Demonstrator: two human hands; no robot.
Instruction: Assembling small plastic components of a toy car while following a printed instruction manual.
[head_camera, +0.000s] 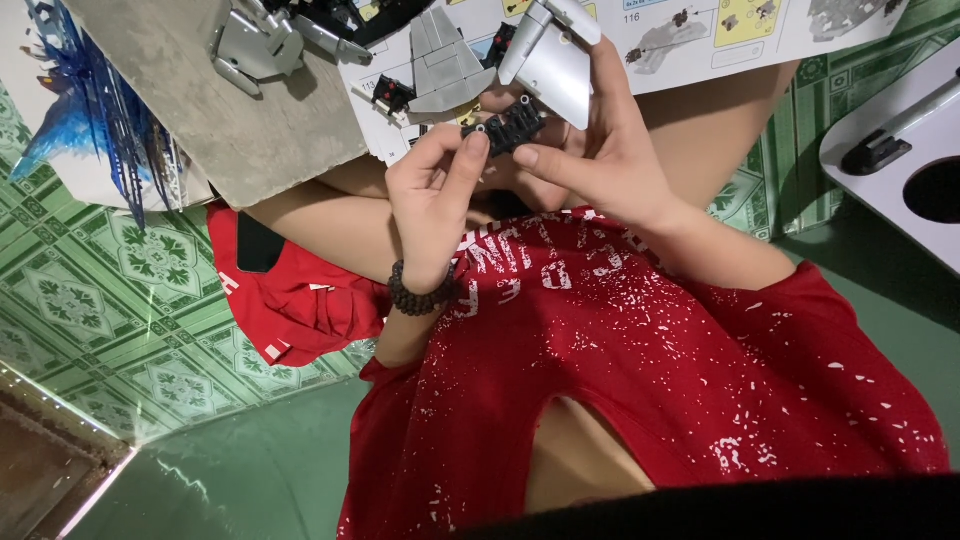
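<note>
Left hand (430, 195) and right hand (600, 150) pinch a small black studded brick piece (512, 127) between fingertips, upper centre of the frame — right hand also grips a grey wing-shaped part (555, 65), over the instruction booklet (690, 40).

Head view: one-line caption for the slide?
Both hands, left hand and right hand, pinch a small black brick piece above an instruction booklet.

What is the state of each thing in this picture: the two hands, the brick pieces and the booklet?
Left hand: pinching the small black plastic brick piece.
Right hand: pinching the same piece from the other side.
Small black plastic brick piece: held up between both hands.
Pale grey wing-shaped piece: against the right hand's fingers.
Paper instruction booklet: open, lying flat.
Grey wedge-shaped piece: lying loose on the booklet.
</note>
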